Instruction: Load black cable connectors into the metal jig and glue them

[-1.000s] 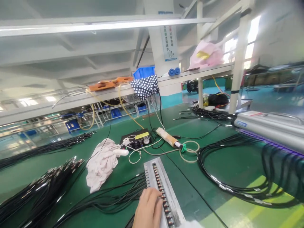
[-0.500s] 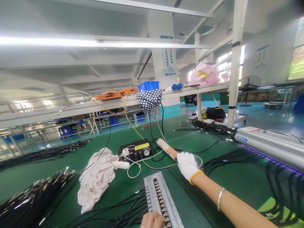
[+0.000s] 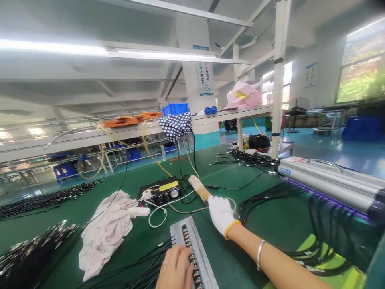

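left hand (image 3: 176, 268): bare, palm down | right hand (image 3: 221, 214): gloved, arm outstretched, fingers closed

Factory hall, teal floor (image 3: 327, 146), white pillar (image 3: 195, 76) with a sign. Long fluorescent tube (image 3: 120, 51) overhead, bright windows (image 3: 361, 68) at right. Green workbench (image 3: 234, 168), white shelf (image 3: 120, 132) across it, more benches behind.

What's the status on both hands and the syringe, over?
Right hand, gloved, closed on taped syringe. Left hand, bare, pressing metal fixture. Coiled tubing beside.
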Motion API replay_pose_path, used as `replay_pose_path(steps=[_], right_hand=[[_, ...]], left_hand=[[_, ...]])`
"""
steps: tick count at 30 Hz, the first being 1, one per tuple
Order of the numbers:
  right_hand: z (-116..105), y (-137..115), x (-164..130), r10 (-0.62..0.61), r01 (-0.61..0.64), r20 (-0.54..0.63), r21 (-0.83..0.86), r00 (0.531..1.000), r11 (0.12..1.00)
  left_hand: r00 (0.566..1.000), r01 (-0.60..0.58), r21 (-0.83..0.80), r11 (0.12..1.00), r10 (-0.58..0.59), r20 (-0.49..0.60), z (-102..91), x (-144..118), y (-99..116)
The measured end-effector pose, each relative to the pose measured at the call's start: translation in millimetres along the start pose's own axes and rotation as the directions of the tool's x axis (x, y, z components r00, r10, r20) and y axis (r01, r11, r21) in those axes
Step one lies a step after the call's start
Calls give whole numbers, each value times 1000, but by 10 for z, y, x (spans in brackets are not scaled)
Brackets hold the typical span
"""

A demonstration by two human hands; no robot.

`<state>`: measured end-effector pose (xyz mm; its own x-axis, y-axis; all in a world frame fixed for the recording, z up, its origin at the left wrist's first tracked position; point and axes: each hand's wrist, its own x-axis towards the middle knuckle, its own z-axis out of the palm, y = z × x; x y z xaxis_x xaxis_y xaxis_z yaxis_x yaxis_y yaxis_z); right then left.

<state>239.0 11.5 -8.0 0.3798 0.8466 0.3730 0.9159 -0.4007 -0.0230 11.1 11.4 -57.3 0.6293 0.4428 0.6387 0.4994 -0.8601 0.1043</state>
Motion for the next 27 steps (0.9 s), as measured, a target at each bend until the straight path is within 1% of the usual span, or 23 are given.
replay_pose_path(steps=[2,3,4,6,10,13,16,21,24,27], right_hand=[[0,0,-17,18,-18,-5,9,1000,1000],[10,-4,-23,28,-28,-8,16,1000,999],[26,-11,-27,35,-35,-14,24,999,999],[74,-28,-30,38,-36,-30,44,999,998],[213,-56,8,27,-23,-54,78,998,997],[323,-65,67,35,-30,-57,93,998,995],[417,-71,133,46,-39,-61,112,997,993],[536,-74,185,61,-53,-63,127,996,990],[566,-78,103,66,-56,-81,117,995,991],[552,-119,-67,56,-46,-110,94,992,994]], left_hand=[[984,-66,21,998,62,165,-19,295,-19],[979,-58,75,995,42,201,-4,458,-16],[976,-17,140,990,-14,217,31,622,-7],[971,-8,176,984,-34,236,158,940,23],[955,-50,164,985,-1,297,515,1462,77],[931,-85,127,988,34,363,723,1718,72],[911,-82,101,991,33,411,841,1856,10],[903,-54,54,997,25,429,983,1937,-136],[898,-27,11,1000,20,440,1056,1932,-200],[897,21,-24,999,-8,442,1083,1871,-237]])
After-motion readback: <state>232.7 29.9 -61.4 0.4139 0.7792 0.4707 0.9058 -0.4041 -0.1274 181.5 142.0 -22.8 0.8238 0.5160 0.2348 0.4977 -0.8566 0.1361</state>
